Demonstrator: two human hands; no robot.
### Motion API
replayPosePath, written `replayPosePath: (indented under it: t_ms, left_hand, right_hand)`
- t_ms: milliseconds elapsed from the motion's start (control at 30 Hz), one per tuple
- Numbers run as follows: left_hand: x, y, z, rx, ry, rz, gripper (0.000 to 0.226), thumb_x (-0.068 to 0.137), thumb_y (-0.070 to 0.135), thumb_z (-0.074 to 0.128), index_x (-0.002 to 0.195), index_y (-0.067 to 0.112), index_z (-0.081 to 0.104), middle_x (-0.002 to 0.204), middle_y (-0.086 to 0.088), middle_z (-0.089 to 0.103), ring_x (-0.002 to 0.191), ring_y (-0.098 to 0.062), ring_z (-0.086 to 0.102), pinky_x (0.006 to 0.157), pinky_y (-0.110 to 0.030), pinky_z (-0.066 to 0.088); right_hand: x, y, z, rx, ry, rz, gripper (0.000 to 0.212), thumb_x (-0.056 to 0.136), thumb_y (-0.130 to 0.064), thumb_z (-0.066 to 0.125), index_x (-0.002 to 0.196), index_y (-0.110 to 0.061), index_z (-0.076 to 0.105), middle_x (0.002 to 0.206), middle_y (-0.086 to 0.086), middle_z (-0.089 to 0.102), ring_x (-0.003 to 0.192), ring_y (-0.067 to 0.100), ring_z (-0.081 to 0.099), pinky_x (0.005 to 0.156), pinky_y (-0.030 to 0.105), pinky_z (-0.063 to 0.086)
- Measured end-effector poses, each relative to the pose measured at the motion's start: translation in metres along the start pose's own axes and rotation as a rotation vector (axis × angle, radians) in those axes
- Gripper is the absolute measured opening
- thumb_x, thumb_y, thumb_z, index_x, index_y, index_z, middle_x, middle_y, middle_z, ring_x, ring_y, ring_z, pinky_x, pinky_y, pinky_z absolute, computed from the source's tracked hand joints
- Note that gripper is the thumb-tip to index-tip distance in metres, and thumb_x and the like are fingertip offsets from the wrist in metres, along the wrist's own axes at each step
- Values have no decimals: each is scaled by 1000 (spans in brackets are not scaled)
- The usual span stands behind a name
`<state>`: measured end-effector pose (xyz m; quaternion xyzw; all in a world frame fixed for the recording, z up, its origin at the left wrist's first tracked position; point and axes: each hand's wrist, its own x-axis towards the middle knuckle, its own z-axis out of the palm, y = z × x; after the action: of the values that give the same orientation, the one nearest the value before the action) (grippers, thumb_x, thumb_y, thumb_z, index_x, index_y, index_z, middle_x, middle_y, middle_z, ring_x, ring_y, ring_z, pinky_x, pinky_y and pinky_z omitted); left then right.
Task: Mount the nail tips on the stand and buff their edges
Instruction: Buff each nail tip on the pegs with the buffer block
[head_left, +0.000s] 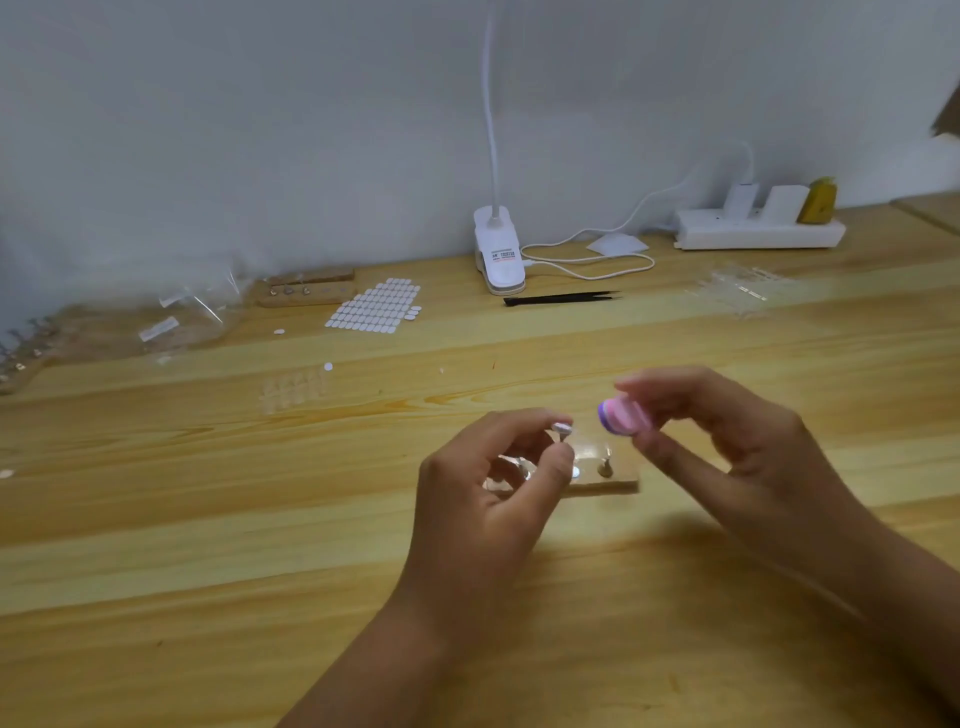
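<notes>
Head view: my left hand (493, 483) pinches a small glossy nail tip (562, 429) between thumb and forefinger. My right hand (727, 436) grips a rounded pink, purple-edged buffer (623, 414) above the flat wooden stand (615, 475), midway between the bench's (260, 571) near and far edges.

Pink-and-purple buffer (623, 414), black tweezers (561, 299)

Two hands held above a wooden stand (621, 480), centre of the frame.
The left hand (493, 478) pinches a clear nail tip (562, 429) on its small peg; the right hand (727, 441) grips a pink buffer (623, 414) just beside it, not touching. The stand lies on the table (260, 545). Farther up, at centre, are a white clip lamp (498, 254) and black tweezers (561, 298).
</notes>
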<state>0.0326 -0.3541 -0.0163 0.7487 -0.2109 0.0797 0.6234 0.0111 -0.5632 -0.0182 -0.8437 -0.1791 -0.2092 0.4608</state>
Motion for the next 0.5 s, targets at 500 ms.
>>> replayPosePath:
  t_ms: [500]
  left_hand:
    - [-1, 3, 2, -263, -20, -41, 18, 83, 33, 67, 87, 18, 76, 74, -1, 70, 66, -14, 66, 50, -27, 48]
  right_hand:
    - [-1, -23, 6, 696, -29, 263, 37, 90, -27, 60, 127, -27, 58, 112, 14, 74, 105, 30, 70, 90, 25, 53]
